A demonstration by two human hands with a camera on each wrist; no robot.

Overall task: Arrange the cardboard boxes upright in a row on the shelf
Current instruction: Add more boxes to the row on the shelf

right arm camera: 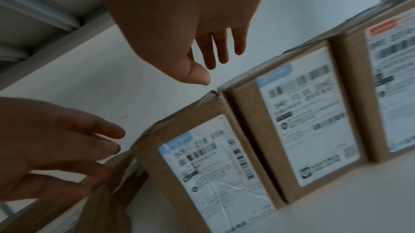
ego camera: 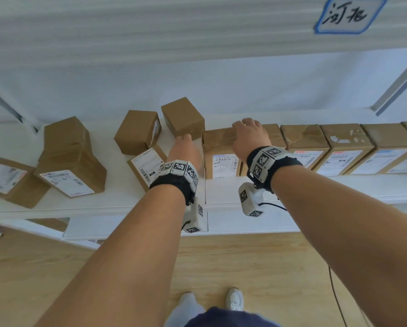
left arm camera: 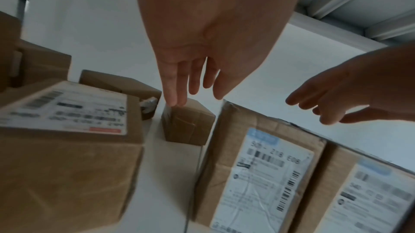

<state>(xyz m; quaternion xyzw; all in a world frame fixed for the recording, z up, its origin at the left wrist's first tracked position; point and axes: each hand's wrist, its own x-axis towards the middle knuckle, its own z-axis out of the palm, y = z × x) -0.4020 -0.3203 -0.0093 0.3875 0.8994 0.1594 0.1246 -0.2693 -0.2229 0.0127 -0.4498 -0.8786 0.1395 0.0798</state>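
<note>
A row of upright cardboard boxes (ego camera: 327, 147) with shipping labels runs along the right half of the white shelf (ego camera: 221, 192). My right hand (ego camera: 248, 135) is over the top of the row's leftmost box (ego camera: 219, 149), fingers loose and gripping nothing. The right wrist view shows the right hand (right arm camera: 211, 50) hovering above that box (right arm camera: 202, 165). My left hand (ego camera: 184, 149) is just left of the box with straight fingers. In the left wrist view the left hand (left arm camera: 195, 77) points towards a small box (left arm camera: 188, 125) behind.
Loose boxes lie scattered on the shelf's left half: two tilted ones at the back (ego camera: 138, 132) (ego camera: 183, 119), one lying label-up (ego camera: 148, 166), a stacked pair (ego camera: 70, 156) and one at the far left (ego camera: 9, 180). An upper shelf with a handwritten tag (ego camera: 348, 15) hangs overhead.
</note>
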